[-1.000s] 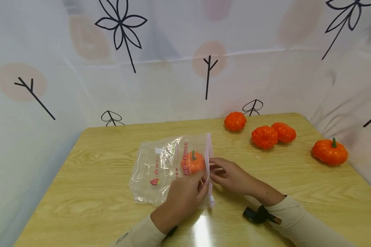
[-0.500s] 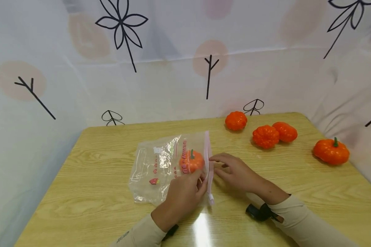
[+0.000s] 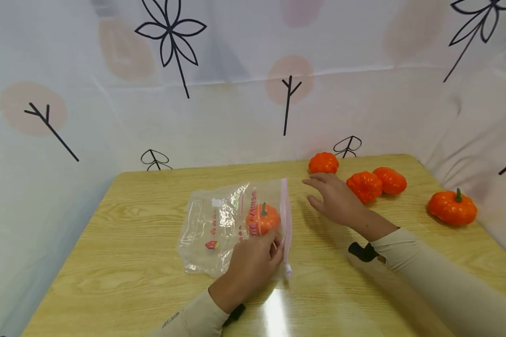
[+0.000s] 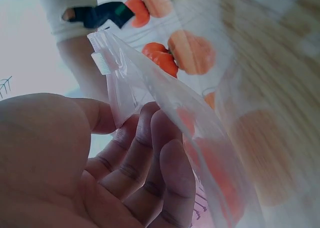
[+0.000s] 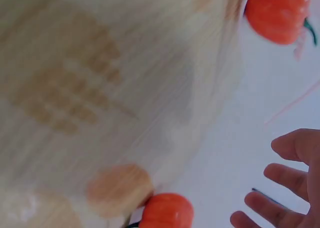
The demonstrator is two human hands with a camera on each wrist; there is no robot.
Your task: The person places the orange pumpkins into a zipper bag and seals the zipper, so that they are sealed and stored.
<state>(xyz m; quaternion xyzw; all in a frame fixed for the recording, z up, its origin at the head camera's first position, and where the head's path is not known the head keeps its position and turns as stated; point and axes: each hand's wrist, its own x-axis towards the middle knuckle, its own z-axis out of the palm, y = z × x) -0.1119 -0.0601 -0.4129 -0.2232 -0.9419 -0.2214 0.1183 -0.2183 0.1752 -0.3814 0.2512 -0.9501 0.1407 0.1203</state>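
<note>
A clear zip bag (image 3: 223,215) with a pink zipper edge (image 3: 286,206) and strawberry print lies flat on the table. One orange toy pumpkin (image 3: 263,219) with a green stem is inside it, near the mouth. At that mouth my left hand (image 3: 253,260) pinches the film between thumb and fingers; the left wrist view shows the white slider (image 4: 101,63) beyond the fingertips. My right hand (image 3: 335,199) is raised over the table to the right of the bag, fingers spread and holding nothing. Just beyond its fingers sits another toy pumpkin (image 3: 323,163).
Two more pumpkins (image 3: 364,186) touch each other right of the right hand, partly behind it. A stemmed pumpkin (image 3: 452,207) rests near the right edge of the wooden table (image 3: 122,262). A printed white cloth (image 3: 219,117) hangs behind.
My right hand has left the bag's zipper edge and moved away toward the back right, its fingers spreading. The left hand keeps its hold on the bag.
</note>
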